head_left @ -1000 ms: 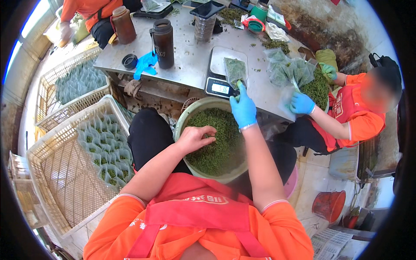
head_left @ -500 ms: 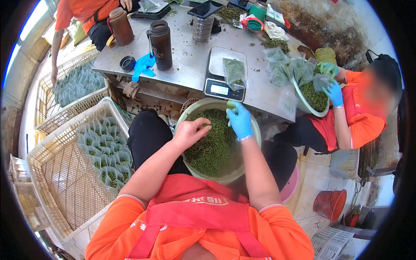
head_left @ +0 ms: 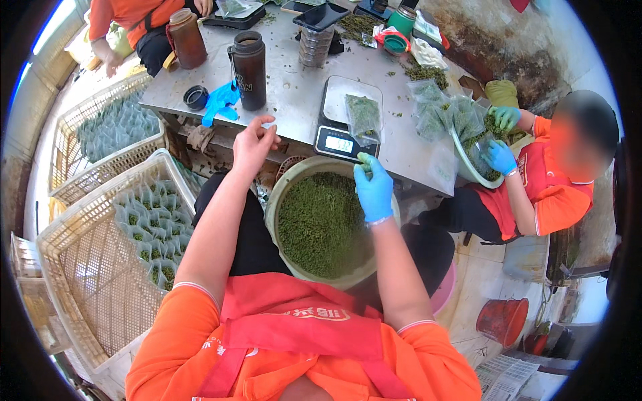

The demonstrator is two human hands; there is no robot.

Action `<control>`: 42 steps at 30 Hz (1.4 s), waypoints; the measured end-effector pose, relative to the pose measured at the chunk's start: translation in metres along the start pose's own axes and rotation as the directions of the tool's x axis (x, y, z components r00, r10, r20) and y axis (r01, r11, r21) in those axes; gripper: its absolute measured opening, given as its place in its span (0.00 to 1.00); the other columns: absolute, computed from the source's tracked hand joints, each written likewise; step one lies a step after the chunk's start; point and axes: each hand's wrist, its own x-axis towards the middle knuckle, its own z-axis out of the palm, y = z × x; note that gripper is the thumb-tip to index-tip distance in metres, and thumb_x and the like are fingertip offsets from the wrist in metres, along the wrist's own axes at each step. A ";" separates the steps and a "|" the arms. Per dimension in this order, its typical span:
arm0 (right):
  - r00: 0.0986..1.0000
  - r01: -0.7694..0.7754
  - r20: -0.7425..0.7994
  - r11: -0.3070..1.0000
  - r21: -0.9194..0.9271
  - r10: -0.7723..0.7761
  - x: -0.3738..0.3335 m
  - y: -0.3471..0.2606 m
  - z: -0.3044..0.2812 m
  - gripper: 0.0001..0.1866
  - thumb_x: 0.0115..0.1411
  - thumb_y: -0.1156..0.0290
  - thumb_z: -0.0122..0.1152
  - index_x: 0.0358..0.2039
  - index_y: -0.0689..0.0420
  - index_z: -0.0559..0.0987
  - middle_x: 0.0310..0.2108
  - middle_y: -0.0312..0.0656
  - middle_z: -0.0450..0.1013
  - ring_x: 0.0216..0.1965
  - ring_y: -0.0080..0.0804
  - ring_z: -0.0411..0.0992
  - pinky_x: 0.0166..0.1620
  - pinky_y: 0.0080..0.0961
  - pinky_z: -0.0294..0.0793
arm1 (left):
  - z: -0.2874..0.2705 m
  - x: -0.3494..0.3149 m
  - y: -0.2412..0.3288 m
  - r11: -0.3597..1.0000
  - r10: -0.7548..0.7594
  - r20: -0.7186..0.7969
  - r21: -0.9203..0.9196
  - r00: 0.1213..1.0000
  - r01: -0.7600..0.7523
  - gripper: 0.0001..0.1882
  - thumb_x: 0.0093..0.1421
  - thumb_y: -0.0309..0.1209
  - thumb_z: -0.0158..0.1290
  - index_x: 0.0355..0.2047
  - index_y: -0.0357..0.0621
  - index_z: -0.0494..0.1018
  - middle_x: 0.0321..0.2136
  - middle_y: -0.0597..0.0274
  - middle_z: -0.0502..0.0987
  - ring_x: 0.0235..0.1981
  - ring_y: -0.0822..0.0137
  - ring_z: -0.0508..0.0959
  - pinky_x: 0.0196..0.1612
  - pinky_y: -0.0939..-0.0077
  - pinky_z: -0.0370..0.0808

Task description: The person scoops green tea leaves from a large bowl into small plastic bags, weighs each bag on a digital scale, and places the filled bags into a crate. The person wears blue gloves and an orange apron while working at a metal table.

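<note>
My bare left hand [head_left: 254,144] is raised near the table's front edge, its fingers loosely apart and nothing visible in them. In a blue glove with greenish fingertips, my right hand [head_left: 373,190] hovers over the basin's far right rim, just below the scale, fingers partly extended and holding nothing that shows. Between my knees stands a round pale basin [head_left: 273,230] heaped with small green buds or peppercorns [head_left: 321,227]. On the digital scale [head_left: 332,107], beyond my right hand, lies a clear bag of the same green stuff [head_left: 363,119]. Neither hand touches that bag.
Filled bags [head_left: 160,217] stand in a plastic crate [head_left: 87,267] at left; another crate [head_left: 61,160] holds more. Bottles [head_left: 249,70] and a blue glove [head_left: 221,103] occupy the metal table [head_left: 287,127]. A gloved co-worker [head_left: 542,174] handles bags at right; another person [head_left: 144,23] sits far left.
My left hand has risen from over the basin toward the table edge. My right hand has shifted slightly nearer me. The right co-worker's hands moved apart, the blue-gloved one lower over their basin.
</note>
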 end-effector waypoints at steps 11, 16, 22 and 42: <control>0.926 0.299 0.026 0.686 -0.663 -0.378 0.057 -0.019 0.016 0.20 0.57 0.63 0.49 0.52 0.48 0.69 0.56 0.48 0.61 0.32 0.49 0.74 0.33 0.41 0.75 | 0.025 -0.020 0.005 0.971 0.068 0.160 0.217 0.985 -0.102 0.11 0.56 0.36 0.52 0.39 0.49 0.73 0.22 0.63 0.79 0.26 0.65 0.79 0.31 0.73 0.73; 0.866 0.493 0.297 0.589 -0.641 -0.402 0.071 -0.077 0.013 0.14 0.55 0.69 0.48 0.43 0.48 0.73 0.52 0.49 0.64 0.26 0.46 0.74 0.29 0.41 0.74 | 0.033 -0.013 0.014 0.696 0.535 -0.008 0.571 0.845 -0.435 0.18 0.51 0.36 0.57 0.44 0.52 0.71 0.31 0.56 0.78 0.34 0.57 0.78 0.38 0.66 0.73; 0.676 0.737 0.488 0.521 -0.431 -0.552 0.028 -0.114 0.046 0.11 0.53 0.72 0.48 0.38 0.53 0.73 0.41 0.47 0.69 0.27 0.44 0.74 0.28 0.39 0.74 | 0.030 -0.013 0.024 0.754 0.144 0.049 0.641 0.988 -0.142 0.25 0.44 0.35 0.61 0.44 0.50 0.68 0.31 0.56 0.77 0.35 0.56 0.77 0.37 0.65 0.73; 0.755 0.221 0.546 0.925 0.309 -0.363 0.031 -0.102 -0.001 0.20 0.50 0.74 0.57 0.47 0.53 0.75 0.47 0.47 0.70 0.38 0.40 0.73 0.45 0.31 0.72 | 0.028 -0.018 0.007 0.857 0.075 0.055 0.507 0.996 -0.093 0.26 0.50 0.39 0.55 0.51 0.51 0.66 0.32 0.53 0.78 0.34 0.51 0.77 0.36 0.63 0.73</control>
